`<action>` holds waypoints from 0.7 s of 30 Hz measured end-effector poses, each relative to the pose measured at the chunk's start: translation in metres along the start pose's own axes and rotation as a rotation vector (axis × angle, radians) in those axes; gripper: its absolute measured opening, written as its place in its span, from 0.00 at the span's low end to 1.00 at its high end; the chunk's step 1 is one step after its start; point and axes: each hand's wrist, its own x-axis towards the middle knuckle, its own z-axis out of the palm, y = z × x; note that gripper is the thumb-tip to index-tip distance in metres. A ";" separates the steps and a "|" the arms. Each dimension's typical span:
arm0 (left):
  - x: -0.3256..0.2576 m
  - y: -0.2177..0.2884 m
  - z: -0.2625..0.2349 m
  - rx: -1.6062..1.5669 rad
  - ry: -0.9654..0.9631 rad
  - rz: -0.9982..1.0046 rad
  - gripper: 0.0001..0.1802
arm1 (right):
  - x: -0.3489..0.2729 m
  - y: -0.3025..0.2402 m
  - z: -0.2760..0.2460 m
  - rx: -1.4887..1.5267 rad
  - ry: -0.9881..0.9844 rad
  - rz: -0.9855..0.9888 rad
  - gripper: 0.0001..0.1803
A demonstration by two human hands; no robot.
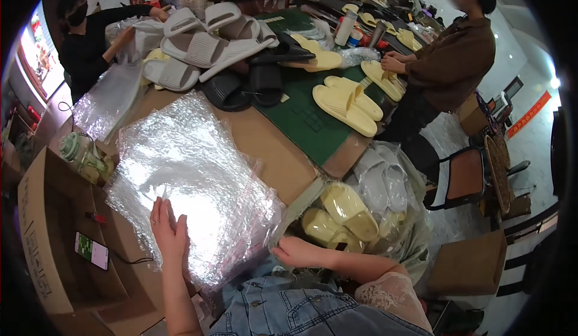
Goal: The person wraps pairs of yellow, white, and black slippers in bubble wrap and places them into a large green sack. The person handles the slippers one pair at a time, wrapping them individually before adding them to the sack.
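Observation:
A stack of clear crinkled plastic bags [186, 173] lies on the brown cardboard-covered table in front of me. My left hand [167, 230] rests flat on the near left part of the stack, fingers spread. My right hand [295, 253] is at the stack's near right corner, fingers pinching the bag edge. Just right of that hand, a large clear bag holds several yellow slippers [340, 215] and white slippers [379, 182].
Grey slippers [198, 47], black slippers [253, 83] and yellow slippers [346, 101] lie on the green mat [301, 122] farther back. A person in brown stands at right, another in black at far left. An open cardboard box [54, 233] with a phone [91, 250] sits at left.

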 end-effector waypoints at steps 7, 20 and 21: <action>-0.006 -0.008 -0.005 0.027 0.041 -0.003 0.32 | 0.007 -0.001 -0.128 0.003 -0.023 -0.144 0.20; -0.006 0.005 -0.009 0.074 0.024 -0.097 0.31 | 0.113 0.236 -0.399 -0.154 1.142 0.600 0.50; -0.007 0.004 -0.006 0.072 0.040 -0.086 0.31 | 0.113 0.249 -0.401 -0.215 1.134 0.519 0.50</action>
